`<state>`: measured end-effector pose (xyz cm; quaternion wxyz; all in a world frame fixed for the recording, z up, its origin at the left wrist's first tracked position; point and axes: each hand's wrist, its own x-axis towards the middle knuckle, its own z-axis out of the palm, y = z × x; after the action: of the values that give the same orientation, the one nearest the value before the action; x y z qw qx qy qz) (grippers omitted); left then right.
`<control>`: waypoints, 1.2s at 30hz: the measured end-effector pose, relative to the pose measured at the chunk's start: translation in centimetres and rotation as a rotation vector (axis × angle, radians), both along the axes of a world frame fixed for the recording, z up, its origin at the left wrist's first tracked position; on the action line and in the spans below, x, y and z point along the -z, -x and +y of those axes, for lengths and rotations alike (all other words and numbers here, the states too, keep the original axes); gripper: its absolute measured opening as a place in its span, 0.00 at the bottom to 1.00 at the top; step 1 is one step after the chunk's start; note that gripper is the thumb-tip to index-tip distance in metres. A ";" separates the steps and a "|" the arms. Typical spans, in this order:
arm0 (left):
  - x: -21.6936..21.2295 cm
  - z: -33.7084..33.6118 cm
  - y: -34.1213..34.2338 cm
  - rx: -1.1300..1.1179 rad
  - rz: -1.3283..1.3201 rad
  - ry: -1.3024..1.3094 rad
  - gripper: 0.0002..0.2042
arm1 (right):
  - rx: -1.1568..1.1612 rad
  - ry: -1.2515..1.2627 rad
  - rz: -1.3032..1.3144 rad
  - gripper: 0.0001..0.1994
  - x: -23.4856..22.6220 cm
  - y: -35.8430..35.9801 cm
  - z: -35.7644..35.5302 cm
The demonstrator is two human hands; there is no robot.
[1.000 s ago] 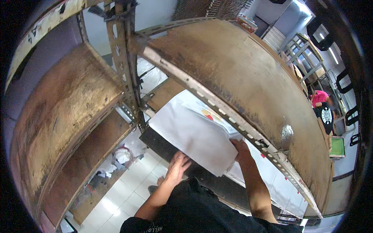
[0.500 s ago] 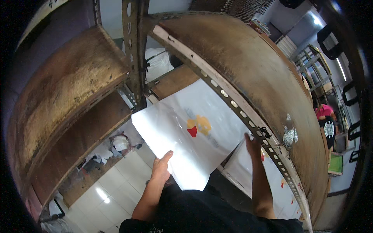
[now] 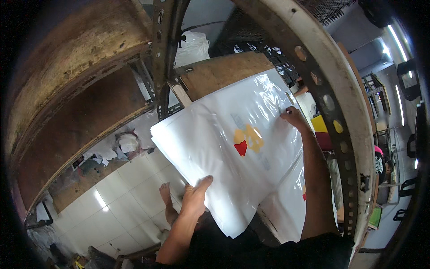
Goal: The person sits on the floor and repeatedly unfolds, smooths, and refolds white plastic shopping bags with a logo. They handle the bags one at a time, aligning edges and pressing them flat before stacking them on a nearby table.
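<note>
The left hand (image 3: 195,197) grips the near edge of a stack of big white plastic bags (image 3: 233,152) and the right hand (image 3: 293,117) pinches the far edge, holding it up by the rusty metal shelf post (image 3: 163,54), ready to lift away with both hands staying tight

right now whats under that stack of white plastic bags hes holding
Below the stack of white plastic bags you can see white floor tiles, a bare foot and more white bags at lower right. The left hand grips its near edge. What lies directly beneath its middle is covered.
</note>
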<state>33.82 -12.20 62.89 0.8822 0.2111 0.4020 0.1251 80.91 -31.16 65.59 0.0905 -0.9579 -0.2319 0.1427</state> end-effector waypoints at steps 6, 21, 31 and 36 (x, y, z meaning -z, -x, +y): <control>2.7 -0.3 0.0 -0.026 -0.023 -0.014 0.15 | 0.152 0.121 0.125 0.29 -3.0 1.4 4.2; -1.8 -0.6 -3.7 0.162 -0.034 -0.123 0.11 | -0.173 -0.041 -0.247 0.25 -1.7 -5.9 0.0; -1.5 -1.6 -10.5 0.306 -0.121 -0.322 0.12 | -0.064 -0.027 -0.087 0.21 0.7 -14.8 -0.4; -0.8 -1.6 -10.5 0.256 -0.105 -0.344 0.13 | -0.074 -0.032 0.106 0.20 0.6 -15.3 -0.1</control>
<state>44.28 -13.76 63.65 0.8616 0.4008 0.2982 0.0898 96.19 -31.28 64.98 0.1128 -0.9382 -0.2642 0.1930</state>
